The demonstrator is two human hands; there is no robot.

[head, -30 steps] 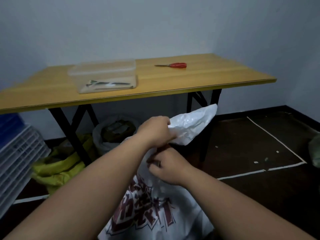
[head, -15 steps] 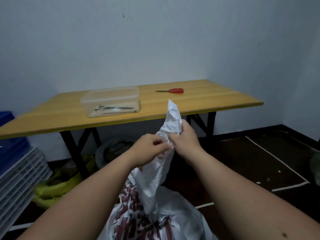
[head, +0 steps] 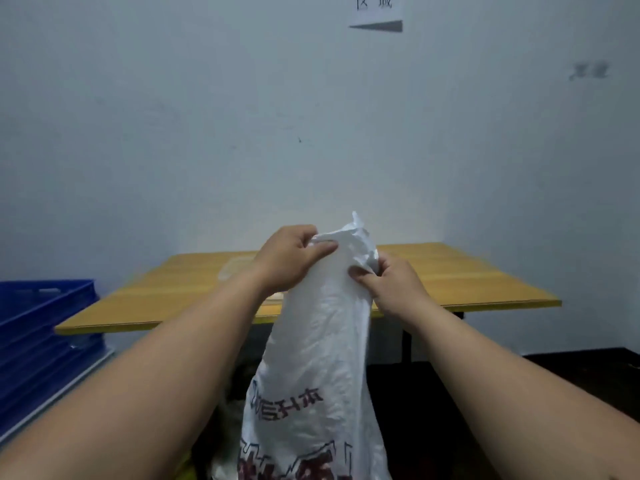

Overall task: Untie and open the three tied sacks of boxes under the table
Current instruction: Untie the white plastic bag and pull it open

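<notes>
White woven-plastic sack [head: 318, 358], printed with dark red and blue characters, stands raised in front of the table [head: 467, 282], its neck drawn up level with the tabletop. Left hand [head: 287, 258] pinches the crumpled mouth from the left, fingers [head: 323, 247] curled over the bunched top. Right hand [head: 391, 285] grips the neck just below on the right, fingers closed on the fabric. No tie visible; whether the knot remains cannot be told. Material judged thin, soft and somewhat slick; contents hidden, so weight unknown. Best hold appears to be the opposite edges of the mouth, pulled apart. Blue crates [head: 41, 334] stand stacked at left, beside the table; pale wall [head: 207, 133] behind.
</notes>
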